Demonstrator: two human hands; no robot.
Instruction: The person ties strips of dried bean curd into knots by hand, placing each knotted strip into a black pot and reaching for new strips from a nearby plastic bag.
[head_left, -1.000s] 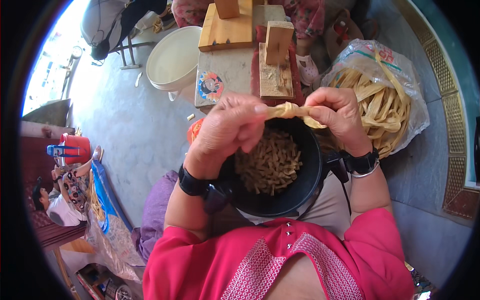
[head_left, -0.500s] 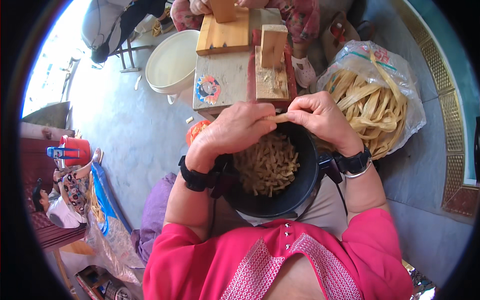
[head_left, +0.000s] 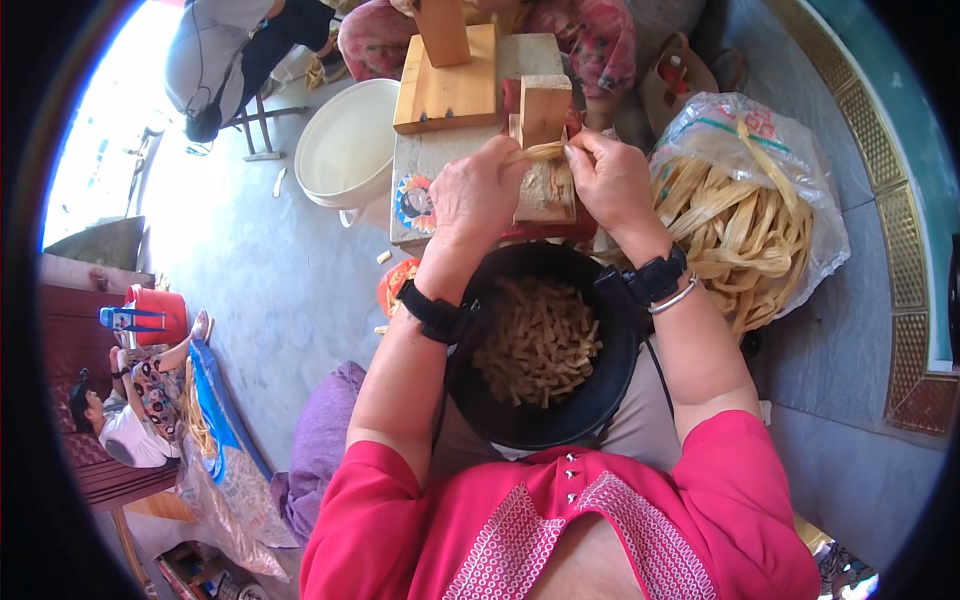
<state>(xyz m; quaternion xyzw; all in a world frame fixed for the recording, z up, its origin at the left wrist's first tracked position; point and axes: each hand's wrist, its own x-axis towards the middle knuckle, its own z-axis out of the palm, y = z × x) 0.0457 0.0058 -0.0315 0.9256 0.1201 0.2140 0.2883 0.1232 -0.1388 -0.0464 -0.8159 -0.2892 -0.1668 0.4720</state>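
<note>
My left hand (head_left: 474,188) and my right hand (head_left: 612,186) are both closed on a tan, dried-looking strip (head_left: 541,152), stretched roughly level between them. The strip lies right in front of an upright wooden block (head_left: 545,112), over a rough, worn wooden base (head_left: 546,190). Whether strip and block touch, I cannot tell. Below my wrists, a black bowl (head_left: 618,385) rests at my lap, holding many short cut pieces (head_left: 540,345) of similar tan material. Right of my right hand, a clear plastic bag (head_left: 826,225) lies open around long tan strips (head_left: 735,225).
A second wooden stand (head_left: 450,95) shares the bench top (head_left: 405,165), with a person in floral trousers (head_left: 375,40) behind it. A white tub (head_left: 345,150) stands to the left. Far left sit a red bucket (head_left: 165,315) and another person (head_left: 135,435). Purple cloth (head_left: 318,445) lies beside my left arm.
Both hands have moved forward, from above the bowl to the wooden block, carrying the strip. More of the bowl and its cut pieces now shows.
</note>
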